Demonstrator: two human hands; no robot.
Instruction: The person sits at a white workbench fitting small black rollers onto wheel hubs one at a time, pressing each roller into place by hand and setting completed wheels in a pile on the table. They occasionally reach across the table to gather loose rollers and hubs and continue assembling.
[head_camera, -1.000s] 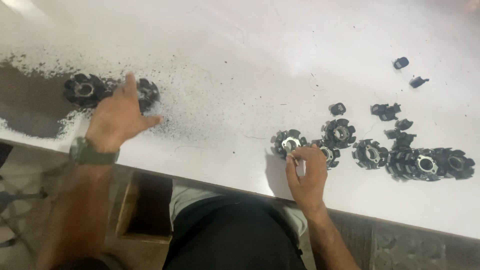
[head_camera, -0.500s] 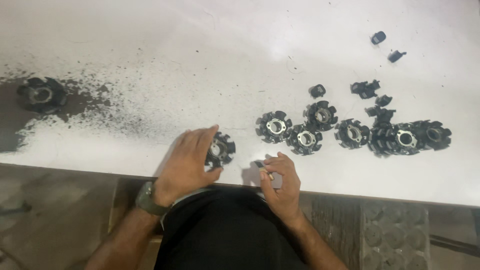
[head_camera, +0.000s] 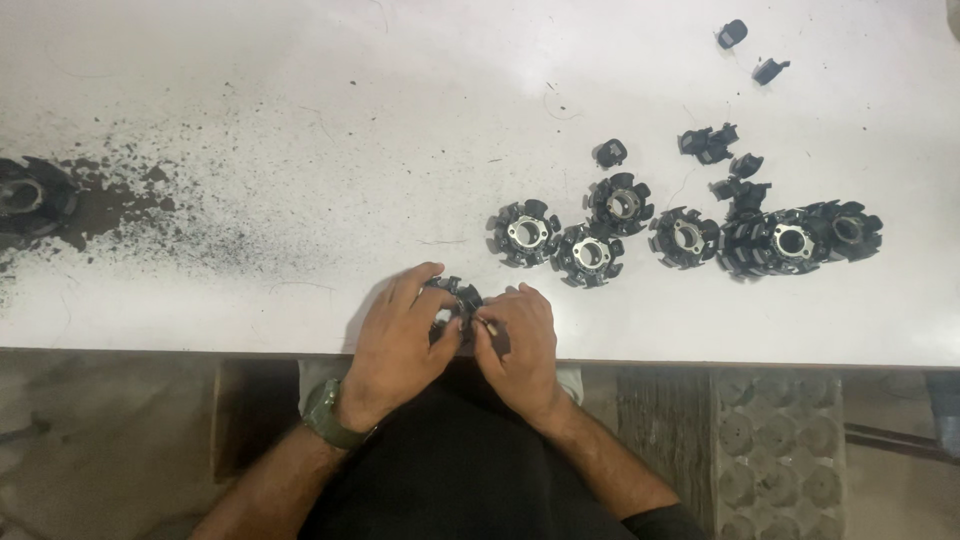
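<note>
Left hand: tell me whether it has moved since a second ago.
Yes. The left hand has come from the dark powder patch at the table's left to the near edge, where it meets the right hand on a black finned part.

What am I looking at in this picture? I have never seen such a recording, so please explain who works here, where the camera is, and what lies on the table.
There is no machine here: a person works with two bare hands. The only camera sits on the person's head and looks straight down.

The left hand, with a watch on its wrist, and the right hand meet at the near edge of the white table. Together they hold one black toothed ring part, mostly hidden by the fingers.

To the right lies a group of similar ring parts and some small black pieces. At the far left is a patch of dark dust with one more ring part.
</note>
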